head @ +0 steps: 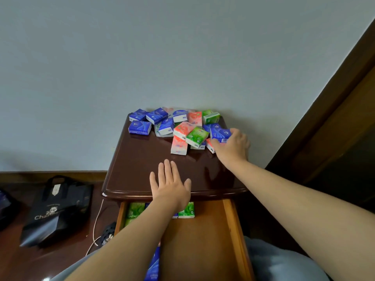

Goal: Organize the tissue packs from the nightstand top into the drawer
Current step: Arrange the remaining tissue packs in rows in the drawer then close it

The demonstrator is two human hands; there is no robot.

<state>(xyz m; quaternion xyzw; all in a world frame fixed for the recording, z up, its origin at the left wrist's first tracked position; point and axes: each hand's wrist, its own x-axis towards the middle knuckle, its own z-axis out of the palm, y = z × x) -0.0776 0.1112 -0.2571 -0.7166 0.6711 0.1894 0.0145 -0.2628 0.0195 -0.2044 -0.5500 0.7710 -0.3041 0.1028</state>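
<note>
Several blue, pink and green tissue packs point(183, 129) lie jumbled at the back of the dark wooden nightstand top point(142, 169). My right hand point(233, 147) grips a blue tissue pack point(220, 134) at the pile's right edge. My left hand point(169, 183) rests flat with straight fingers near the top's front edge. Below, the open drawer point(229, 220) holds green packs point(186, 210) along its back and a blue pack point(154, 264) near the front; my left forearm hides part of the row.
A black paper bag point(58, 209) sits on the floor at the left, with a white cable point(96, 224) beside the nightstand. A dark wooden frame point(334, 118) rises at the right. The grey wall stands right behind the nightstand.
</note>
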